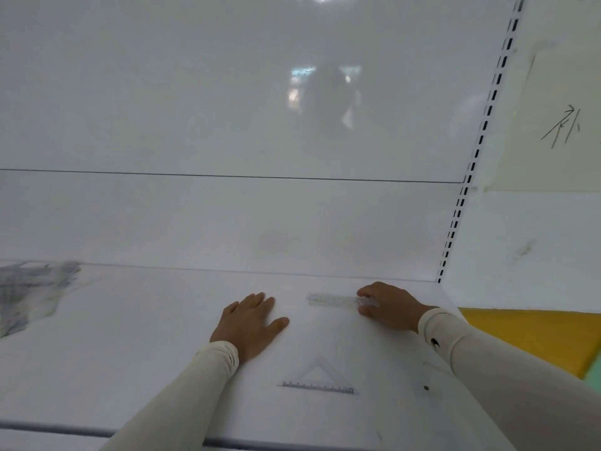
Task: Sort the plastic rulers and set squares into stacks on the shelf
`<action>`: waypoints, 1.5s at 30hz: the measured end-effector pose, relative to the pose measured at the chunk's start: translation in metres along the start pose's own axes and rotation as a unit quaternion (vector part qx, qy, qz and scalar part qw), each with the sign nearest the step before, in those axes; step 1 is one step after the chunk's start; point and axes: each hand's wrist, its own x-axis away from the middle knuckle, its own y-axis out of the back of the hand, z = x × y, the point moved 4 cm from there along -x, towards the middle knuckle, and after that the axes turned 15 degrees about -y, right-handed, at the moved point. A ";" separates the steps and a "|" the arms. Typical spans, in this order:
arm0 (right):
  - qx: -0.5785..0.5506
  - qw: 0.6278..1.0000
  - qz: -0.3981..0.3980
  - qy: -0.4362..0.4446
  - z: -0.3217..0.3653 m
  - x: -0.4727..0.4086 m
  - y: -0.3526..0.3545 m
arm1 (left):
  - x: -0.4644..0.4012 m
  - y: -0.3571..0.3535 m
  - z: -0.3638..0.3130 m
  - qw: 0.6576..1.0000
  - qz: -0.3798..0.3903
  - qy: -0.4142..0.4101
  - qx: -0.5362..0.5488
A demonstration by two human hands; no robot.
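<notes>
A clear ruler [331,299] lies flat near the back of the shelf [130,336], running left to right, its right end pinched in the right hand [388,305] — thumb on the near edge, fingers curled over the far edge. It looks like more than one ruler lying together, though the clear plastic on white makes that hard to tell. So the step in hand seems to be the ruler stack: setting this piece down or squaring it up in its place.

Nearer the front edge, well apart from the ruler, a clear set square [317,379] lies flat with its scaled long edge toward the person. Whether it is one piece or a stack cannot be told. A fainter clear shape shows to its right, partly under the right sleeve [487,362]; too dim to name.

The left hand [250,323] rests palm down on the shelf between the two, fingers straight and spread, holding nothing.

Far left on the shelf, a blurred grey heap [29,294] is probably the unsorted pile — still a good deal left, by the look of it.

The next move likely calls for letting go of the ruler once its ends line up, then a reach left to the heap. Thin, slick plastic on a smooth shelf will want a fingernail or a slide to lift.
</notes>
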 end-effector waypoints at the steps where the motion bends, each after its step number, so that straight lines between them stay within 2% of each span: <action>1: 0.002 1.000 0.000 -0.001 0.000 0.002 0.000 | 0.000 0.000 0.000 1.000 0.003 0.001 0.002; 7: 0.003 1.000 -0.024 0.006 0.007 0.020 0.025 | 0.003 0.007 -0.011 1.000 0.017 0.008 -0.003; 13: -0.006 0.999 -0.020 0.041 0.032 0.027 0.063 | 0.013 0.016 -0.034 0.997 0.069 0.012 0.015; 17: -0.015 0.996 -0.010 0.088 0.075 0.027 0.067 | 0.042 0.026 -0.034 0.997 0.042 0.043 0.042; 25: -0.019 0.967 0.036 0.250 0.218 0.049 0.033 | 0.126 0.059 -0.007 0.989 0.013 0.145 0.018; 33: 0.009 0.943 0.067 0.324 0.358 0.087 0.007 | 0.223 0.084 0.060 0.973 -0.025 0.229 0.031; 40: 0.009 0.926 0.065 0.373 0.510 0.121 -0.025 | 0.333 0.123 0.168 0.958 -0.070 0.278 0.014; 45: 0.016 0.901 0.075 0.427 0.620 0.159 -0.057 | 0.415 0.144 0.253 0.943 -0.058 0.329 -0.012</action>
